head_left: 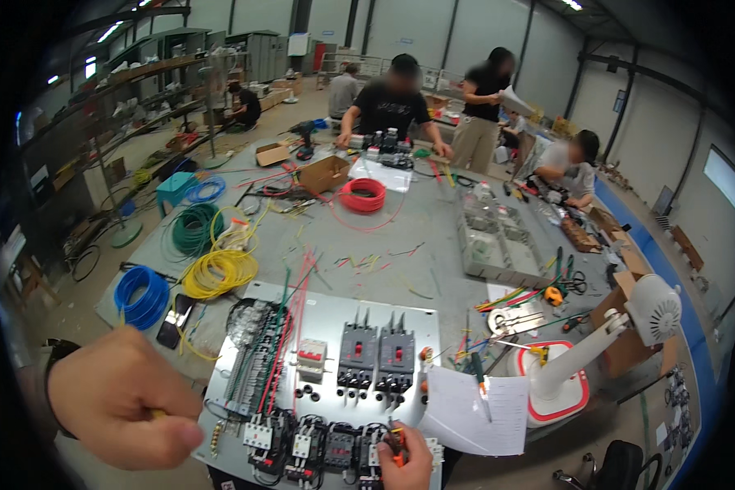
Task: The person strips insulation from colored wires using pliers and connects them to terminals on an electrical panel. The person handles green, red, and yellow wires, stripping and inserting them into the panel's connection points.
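Observation:
My left hand [131, 400] is closed in a fist at the lower left, raised in front of the panel's left edge. A small yellow bit shows at its fingers, too little to name. My right hand [411, 462] grips a pair of pliers [395, 445] with orange and black handles, by the panel's lower right. The metal mounting panel [322, 300] bears two black circuit breakers [358, 351], a small white breaker with red levers [311, 356], and a row of contactors [340, 446] along the near edge. Red and green wires [279, 359] run beside the terminal strip at its left.
Blue [141, 296], yellow [220, 273] and red [363, 194] wire coils lie on the table. A printed sheet [474, 412] with a screwdriver lies right of the panel, near a white fan [576, 359]. A grey parts bin [498, 237] stands farther back. Several people work beyond.

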The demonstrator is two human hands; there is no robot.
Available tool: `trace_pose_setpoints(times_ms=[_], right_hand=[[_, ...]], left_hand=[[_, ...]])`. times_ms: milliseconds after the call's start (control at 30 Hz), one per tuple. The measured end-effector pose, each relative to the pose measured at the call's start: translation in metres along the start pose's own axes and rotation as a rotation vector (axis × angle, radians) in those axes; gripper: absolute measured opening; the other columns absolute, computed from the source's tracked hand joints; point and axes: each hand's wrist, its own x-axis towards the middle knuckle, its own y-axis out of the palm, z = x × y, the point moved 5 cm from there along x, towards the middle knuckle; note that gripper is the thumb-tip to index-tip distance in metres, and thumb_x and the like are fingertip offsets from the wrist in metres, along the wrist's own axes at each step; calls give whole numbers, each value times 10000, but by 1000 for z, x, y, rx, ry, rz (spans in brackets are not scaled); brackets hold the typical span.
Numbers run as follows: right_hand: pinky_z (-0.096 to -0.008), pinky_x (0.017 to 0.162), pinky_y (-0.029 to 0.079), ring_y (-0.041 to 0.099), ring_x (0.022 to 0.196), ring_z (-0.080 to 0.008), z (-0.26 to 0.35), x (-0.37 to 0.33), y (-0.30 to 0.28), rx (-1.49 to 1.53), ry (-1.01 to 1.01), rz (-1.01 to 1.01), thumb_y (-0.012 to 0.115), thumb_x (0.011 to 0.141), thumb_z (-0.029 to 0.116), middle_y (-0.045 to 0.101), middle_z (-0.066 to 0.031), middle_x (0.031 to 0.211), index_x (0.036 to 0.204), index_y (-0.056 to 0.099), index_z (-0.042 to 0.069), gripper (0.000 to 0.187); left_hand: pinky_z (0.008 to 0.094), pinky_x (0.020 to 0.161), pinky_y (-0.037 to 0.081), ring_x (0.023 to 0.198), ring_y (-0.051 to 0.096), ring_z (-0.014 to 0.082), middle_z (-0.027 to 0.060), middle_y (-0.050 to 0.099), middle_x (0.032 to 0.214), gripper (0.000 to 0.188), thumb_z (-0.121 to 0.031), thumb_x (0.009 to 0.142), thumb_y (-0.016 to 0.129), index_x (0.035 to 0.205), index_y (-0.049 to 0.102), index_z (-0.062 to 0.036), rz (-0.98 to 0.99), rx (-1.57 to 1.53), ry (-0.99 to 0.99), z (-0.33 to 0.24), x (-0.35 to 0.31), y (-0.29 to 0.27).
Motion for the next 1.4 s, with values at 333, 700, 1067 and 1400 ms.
trace_pose_setpoints(times_ms=[333,700,1067,1400], right_hand=[[-317,705,502,618,776,-218,1,0,-12,-21,-40,-112,711,850,43,603,-119,912,1161,656,-14,321],[-346,766,506,623,826,-246,-9,-5,-2,-46,-47,-162,671,850,3,621,-133,945,1161,624,-38,317],[-308,788,534,661,888,-201,-44,-9,1,48,40,-177,650,860,-41,631,-140,1011,1203,610,-42,345],[-298,783,531,648,868,-184,-13,0,-2,-9,-7,-162,667,847,-34,632,-125,990,1196,613,-39,353]], left_hand=[[350,426,424,489,535,215,14,468,541,487,-488,870,644,591,491,-119,-191,629,639,31,89,89],[433,689,491,743,614,318,123,610,732,414,-422,848,599,719,628,-30,201,444,892,64,166,245],[429,776,472,795,615,325,139,637,801,386,-393,867,574,796,640,-19,148,341,977,74,175,248],[400,903,428,905,586,267,91,604,879,390,-415,1003,526,865,620,-62,9,414,950,86,162,252]])
